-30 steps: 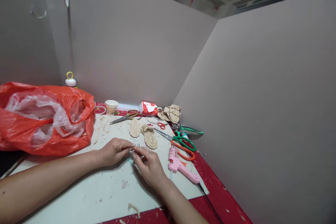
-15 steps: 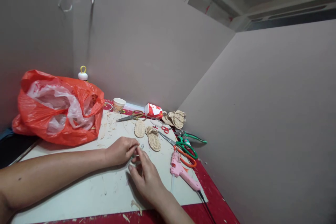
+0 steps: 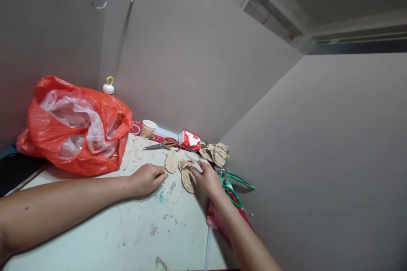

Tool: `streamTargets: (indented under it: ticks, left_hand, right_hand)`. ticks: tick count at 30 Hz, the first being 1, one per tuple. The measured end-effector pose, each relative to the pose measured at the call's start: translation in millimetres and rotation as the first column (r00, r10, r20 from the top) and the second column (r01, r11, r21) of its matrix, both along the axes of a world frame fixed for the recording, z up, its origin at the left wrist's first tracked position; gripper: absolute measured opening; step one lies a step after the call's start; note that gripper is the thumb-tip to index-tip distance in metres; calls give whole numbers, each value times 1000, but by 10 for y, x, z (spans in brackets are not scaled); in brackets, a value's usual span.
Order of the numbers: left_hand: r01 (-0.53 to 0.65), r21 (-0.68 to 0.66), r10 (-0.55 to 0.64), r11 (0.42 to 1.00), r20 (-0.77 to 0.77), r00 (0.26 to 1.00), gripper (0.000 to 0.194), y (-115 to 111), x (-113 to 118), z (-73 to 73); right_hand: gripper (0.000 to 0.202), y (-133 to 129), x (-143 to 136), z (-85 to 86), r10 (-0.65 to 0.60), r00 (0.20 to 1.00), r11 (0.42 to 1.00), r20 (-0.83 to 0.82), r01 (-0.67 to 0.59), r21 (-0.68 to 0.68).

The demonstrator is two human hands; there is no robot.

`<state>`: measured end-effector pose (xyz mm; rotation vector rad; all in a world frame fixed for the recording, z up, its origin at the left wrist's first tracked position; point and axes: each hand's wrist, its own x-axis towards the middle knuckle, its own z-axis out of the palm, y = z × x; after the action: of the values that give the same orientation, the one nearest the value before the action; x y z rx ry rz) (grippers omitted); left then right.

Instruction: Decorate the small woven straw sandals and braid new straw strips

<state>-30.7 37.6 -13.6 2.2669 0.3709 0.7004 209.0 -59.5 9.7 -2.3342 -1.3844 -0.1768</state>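
My left hand (image 3: 149, 180) rests on the white board with its fingers curled closed; whatever may be inside them is hidden. My right hand (image 3: 208, 181) reaches over the woven straw slipper (image 3: 188, 180), index finger stretched and thumb apart from it. Its fingertips are close to some small red beads (image 3: 191, 162). To the left of the slipper lies a flat oval straw sole (image 3: 171, 161). Green-handled scissors (image 3: 233, 197) are partly covered by my right hand and wrist. Under my right forearm shows part of the pink glue gun (image 3: 214, 218) with its glue stick.
A red plastic bag (image 3: 78, 135) fills the left side. Large scissors (image 3: 160, 145), a paper cup (image 3: 148, 129), a tissue pack (image 3: 190, 139) and a pile of straw pieces (image 3: 218, 153) line the back. Green-handled pliers (image 3: 238, 178) lie by the right wall.
My right hand has left my left hand and moved forward and right, over the slipper. The left hand's fingers stay closed. The view has shifted slightly.
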Motion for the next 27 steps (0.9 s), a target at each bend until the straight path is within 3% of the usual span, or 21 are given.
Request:
streamTargets:
  ticks: [3, 6, 8, 12, 15, 18, 20, 23, 25, 27]
  left_hand:
    - [-21, -25, 21, 999, 8, 1000, 21, 13, 2, 0]
    - [-23, -111, 24, 994, 9, 1000, 8, 5, 12, -13]
    - [-11, -246, 17, 969, 24, 1000, 21, -6, 36, -34]
    - [59, -521, 6, 852, 123, 992, 62, -77, 105, -80]
    - [219, -623, -75, 751, 248, 966, 81, -172, 129, -72]
    - [363, -615, -177, 700, 344, 922, 53, -236, 131, -25]
    - [369, -624, -166, 688, 360, 918, 31, -226, 137, 8]
    - [309, -716, -32, 626, 373, 927, 28, -129, 160, 31]
    - [251, -785, 78, 567, 354, 932, 31, -45, 175, 31]
    - [186, -834, 152, 520, 304, 941, 29, 22, 184, 29]
  right_hand:
    - [29, 173, 141, -161, 34, 999, 999, 28, -33, -31]
    - [21, 193, 155, -202, 94, 994, 995, 56, -95, 14]
    - [24, 123, 116, -165, 143, 986, 984, 86, -151, 91]
    - [26, -96, -147, -24, 251, 957, 924, 144, -281, 260]
    - [30, -190, -484, 65, 323, 932, 872, 167, -362, 330]
    - [33, -203, -775, 118, 418, 896, 818, 152, -444, 365]
    - [36, -200, -844, 142, 519, 850, 786, 87, -515, 343]
    - [46, -191, -647, 175, 546, 835, 820, -70, -516, 248]
    - [48, -161, -310, 196, 418, 902, 897, -110, -391, 207]
    - [38, -96, 130, 208, 245, 965, 953, -93, -222, 205]
